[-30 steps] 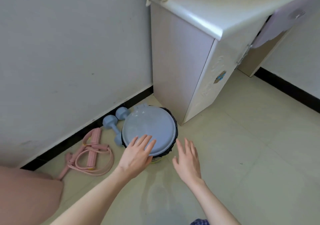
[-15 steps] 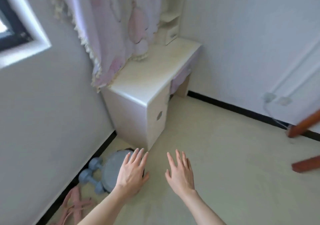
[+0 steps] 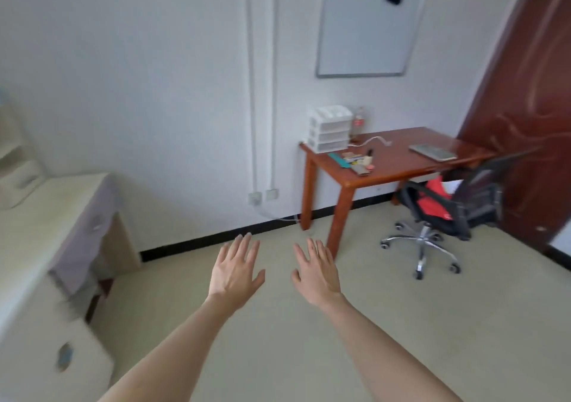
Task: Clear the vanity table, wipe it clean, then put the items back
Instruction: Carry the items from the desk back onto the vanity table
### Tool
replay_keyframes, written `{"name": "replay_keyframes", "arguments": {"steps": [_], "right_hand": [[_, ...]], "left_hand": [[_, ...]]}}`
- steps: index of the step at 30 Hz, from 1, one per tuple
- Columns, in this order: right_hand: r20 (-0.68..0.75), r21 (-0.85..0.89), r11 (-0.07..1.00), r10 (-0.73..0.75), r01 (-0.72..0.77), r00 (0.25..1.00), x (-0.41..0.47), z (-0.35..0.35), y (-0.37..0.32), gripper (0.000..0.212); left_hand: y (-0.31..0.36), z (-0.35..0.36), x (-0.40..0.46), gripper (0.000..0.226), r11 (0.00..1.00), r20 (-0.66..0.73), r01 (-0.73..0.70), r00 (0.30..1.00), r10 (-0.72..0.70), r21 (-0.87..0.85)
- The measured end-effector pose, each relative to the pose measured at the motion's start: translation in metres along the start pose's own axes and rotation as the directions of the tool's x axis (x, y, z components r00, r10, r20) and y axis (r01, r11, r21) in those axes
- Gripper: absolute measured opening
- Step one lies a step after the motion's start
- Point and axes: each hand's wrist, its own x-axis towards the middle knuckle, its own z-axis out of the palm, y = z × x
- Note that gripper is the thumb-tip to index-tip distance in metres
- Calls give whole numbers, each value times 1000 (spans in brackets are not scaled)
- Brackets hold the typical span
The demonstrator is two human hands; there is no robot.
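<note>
Vanity (image 3: 40, 216) at far left, blurred, top bare. Left hand (image 3: 236, 273) and right hand (image 3: 318, 273) held out side by side over the floor (image 3: 278, 324), fingers straight and spread, holding nothing, touching nothing. Wooden desk (image 3: 392, 162) with small items, office chair (image 3: 448, 213), whiteboard (image 3: 367, 24) beyond.

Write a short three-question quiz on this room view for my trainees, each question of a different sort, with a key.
1. True or false: the left hand grips a cloth.
2. What stands on the back left corner of the wooden desk? A) a white drawer organiser B) a lamp C) a kettle
3. Fill in: the office chair is tucked under the desk's ____ side.

Key
1. False: it and the right hand are spread and empty.
2. A, the drawer organiser.
3. Right.
</note>
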Motion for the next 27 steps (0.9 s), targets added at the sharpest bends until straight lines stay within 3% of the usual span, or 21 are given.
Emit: {"name": "replay_keyframes", "arguments": {"steps": [4,11,20,27], "right_hand": [[-100,-111,986,110,-121,989,30,-50,109,58],[-119,-162,946,263,-280,958,72,-71,230,59],[-141,-203,896,372,-395,917,213,-43,355,56],[-135,-164,906,370,-389,919,336,-15,420,56]], "left_hand": [[87,-19,98,58,993,-108,-112,988,107,-42],[172,4,215,65,969,-101,-245,965,244,-3],[202,53,414,64,955,-127,-297,948,293,-10],[199,94,553,64,950,-92,-312,946,310,-5]]}}
